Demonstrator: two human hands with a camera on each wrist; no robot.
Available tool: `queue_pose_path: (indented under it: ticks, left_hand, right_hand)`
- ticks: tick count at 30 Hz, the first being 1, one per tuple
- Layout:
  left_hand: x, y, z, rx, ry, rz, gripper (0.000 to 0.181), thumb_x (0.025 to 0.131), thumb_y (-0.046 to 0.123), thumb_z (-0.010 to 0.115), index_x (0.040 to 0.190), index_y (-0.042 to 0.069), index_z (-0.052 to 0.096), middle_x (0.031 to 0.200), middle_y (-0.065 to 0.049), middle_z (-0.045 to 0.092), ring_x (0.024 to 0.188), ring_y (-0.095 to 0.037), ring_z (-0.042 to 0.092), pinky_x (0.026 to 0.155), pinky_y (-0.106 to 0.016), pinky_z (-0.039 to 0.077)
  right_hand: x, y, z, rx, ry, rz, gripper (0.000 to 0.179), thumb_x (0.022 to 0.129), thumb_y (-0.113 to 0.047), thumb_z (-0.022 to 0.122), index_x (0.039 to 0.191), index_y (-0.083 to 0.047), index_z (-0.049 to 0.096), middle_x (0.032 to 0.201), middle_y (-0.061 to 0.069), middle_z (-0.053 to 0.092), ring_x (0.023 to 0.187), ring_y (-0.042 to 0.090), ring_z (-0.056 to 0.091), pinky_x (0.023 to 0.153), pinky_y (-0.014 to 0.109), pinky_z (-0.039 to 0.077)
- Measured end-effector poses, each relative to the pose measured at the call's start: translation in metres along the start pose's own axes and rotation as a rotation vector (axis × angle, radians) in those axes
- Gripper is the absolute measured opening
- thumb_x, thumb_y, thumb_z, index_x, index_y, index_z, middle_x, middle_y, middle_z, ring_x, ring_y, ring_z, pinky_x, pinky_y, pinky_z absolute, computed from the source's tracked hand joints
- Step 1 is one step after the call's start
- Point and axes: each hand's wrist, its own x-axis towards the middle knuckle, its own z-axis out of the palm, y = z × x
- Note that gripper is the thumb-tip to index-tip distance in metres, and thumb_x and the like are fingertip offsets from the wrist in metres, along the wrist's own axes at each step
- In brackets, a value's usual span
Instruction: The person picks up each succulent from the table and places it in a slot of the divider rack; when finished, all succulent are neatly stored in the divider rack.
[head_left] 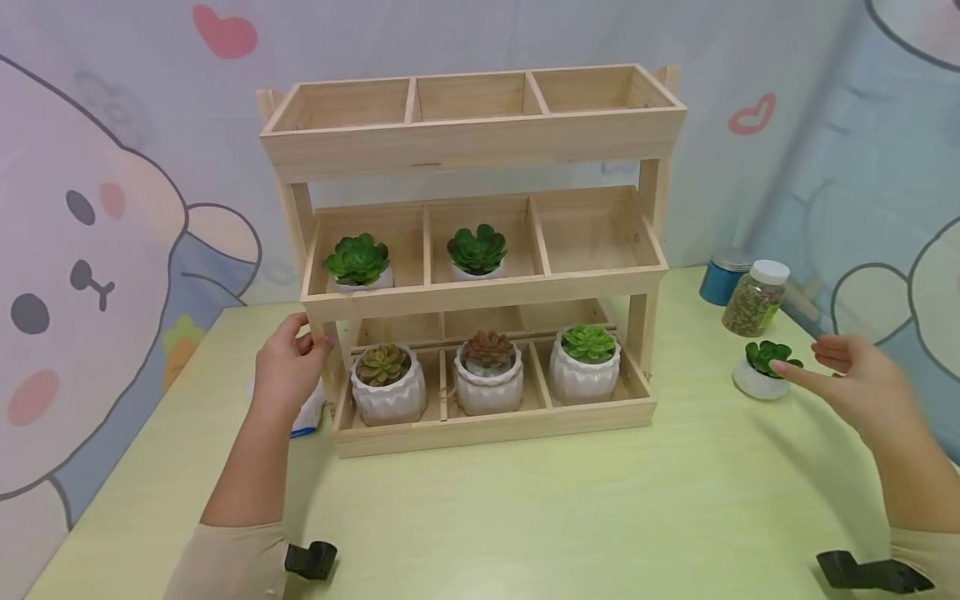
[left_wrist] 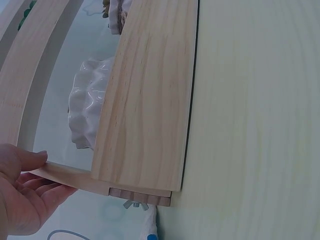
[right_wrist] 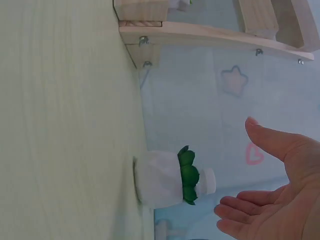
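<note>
A three-tier wooden plant rack (head_left: 472, 146) stands on the table. My left hand (head_left: 288, 367) holds its left upright, thumb on one side and fingers on the other, as the left wrist view shows (left_wrist: 30, 195). On the right, my right hand (head_left: 862, 387) is spread, thumb apart from the fingers, beside a small succulent (head_left: 767, 357) in a white pot (head_left: 759, 383). The right wrist view has that white pot (right_wrist: 159, 179) standing on the table, with a gap between it and the right hand (right_wrist: 275, 192).
Two green succulents (head_left: 357, 259) (head_left: 477, 248) sit in the middle tier's left and centre compartments. Three white pots with succulents (head_left: 390, 396) fill the bottom tier. Behind the right-hand plant stand a jar of granules (head_left: 753, 302) and a blue tin (head_left: 722, 279). A white cloth item (head_left: 309, 410) lies by the left upright.
</note>
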Motion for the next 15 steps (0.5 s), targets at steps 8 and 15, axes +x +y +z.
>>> queue_pose_path:
  ticks: [8,15]
  left_hand:
    - [0.000,-0.001,-0.001,0.007,0.000,-0.002,0.048,0.096,0.016,0.055,0.140,0.007,0.038,0.132,-0.024,0.049,0.119,-0.040,0.048,0.092,-0.052,0.042]
    - [0.000,-0.003,0.001,0.005,-0.005,-0.008,0.048,0.096,0.017,0.055,0.140,0.007,0.038,0.133,-0.024,0.048,0.119,-0.039,0.048,0.092,-0.052,0.043]
  right_hand:
    - [0.013,0.021,0.006,-0.080,-0.126,0.069,0.107,0.083,-0.059,0.060,0.136,0.022,0.015,0.134,0.044,0.025,0.119,0.058,0.027,0.089,0.066,0.033]
    - [0.021,0.035,0.011,0.039,-0.222,0.097,0.104,0.086,-0.051,0.061,0.138,0.022,0.008,0.137,0.044,0.019,0.123,0.058,0.022,0.094,0.065,0.030]
